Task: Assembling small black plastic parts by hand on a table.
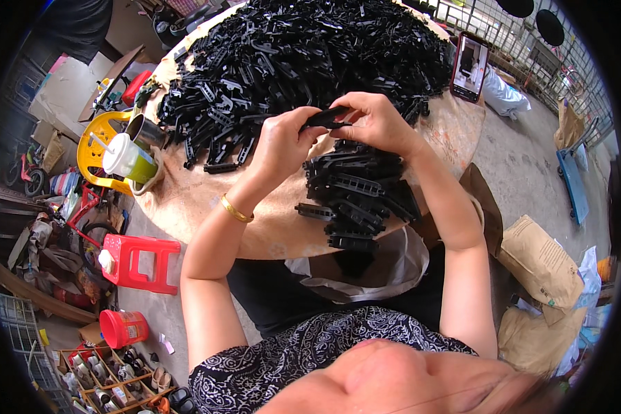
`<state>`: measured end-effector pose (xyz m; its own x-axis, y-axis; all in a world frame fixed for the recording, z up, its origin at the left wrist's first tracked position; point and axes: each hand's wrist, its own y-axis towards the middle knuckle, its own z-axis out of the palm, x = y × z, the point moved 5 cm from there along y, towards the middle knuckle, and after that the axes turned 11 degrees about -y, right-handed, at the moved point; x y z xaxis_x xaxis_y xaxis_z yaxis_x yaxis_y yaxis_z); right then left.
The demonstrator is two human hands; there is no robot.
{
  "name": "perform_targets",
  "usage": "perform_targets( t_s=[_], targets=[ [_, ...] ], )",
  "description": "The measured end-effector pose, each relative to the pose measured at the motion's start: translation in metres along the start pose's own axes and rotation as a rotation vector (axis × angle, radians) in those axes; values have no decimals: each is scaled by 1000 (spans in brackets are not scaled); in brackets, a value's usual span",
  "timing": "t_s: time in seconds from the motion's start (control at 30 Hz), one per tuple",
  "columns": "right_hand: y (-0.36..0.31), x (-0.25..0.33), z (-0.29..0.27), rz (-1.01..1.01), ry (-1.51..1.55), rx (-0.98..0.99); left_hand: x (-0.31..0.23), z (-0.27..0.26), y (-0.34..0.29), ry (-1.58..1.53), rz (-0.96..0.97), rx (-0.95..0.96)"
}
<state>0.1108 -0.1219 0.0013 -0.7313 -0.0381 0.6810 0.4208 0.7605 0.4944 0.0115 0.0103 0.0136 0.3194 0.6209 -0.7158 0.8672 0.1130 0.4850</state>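
My left hand (283, 141) and my right hand (376, 121) together hold one long black plastic strip (326, 117) above a round table (207, 207). Just below my hands lies a smaller heap of black plastic parts (359, 196) near the table's front edge. A big pile of the same black parts (303, 55) covers the far half of the table. A gold bangle (236, 210) circles my left wrist.
A green cup with a white lid and straw (127, 160) and a metal cup (145, 131) stand at the table's left rim. A phone (470, 67) leans at the right. A red stool (139, 261), red bucket (123, 328), brown paper sacks (541, 262) and a white-lined bag (386, 272) surround me.
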Motion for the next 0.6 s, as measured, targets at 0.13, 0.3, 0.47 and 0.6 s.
perform_targets(
  t_s=[0.13, 0.3, 0.47, 0.6],
  targets=[
    [-2, 6, -7, -55, -58, -2, -9, 3, -1, 65, 76, 33],
    [-1, 6, -10, -63, -107, 19, -5, 4, -2, 16, 77, 60],
    [-3, 9, -9, -36, -8, -46, -1, 6, -2, -57, -23, 75],
    [-3, 14, -12, -90, -36, -86, -4, 6, 0, -64, 48, 60]
  ],
)
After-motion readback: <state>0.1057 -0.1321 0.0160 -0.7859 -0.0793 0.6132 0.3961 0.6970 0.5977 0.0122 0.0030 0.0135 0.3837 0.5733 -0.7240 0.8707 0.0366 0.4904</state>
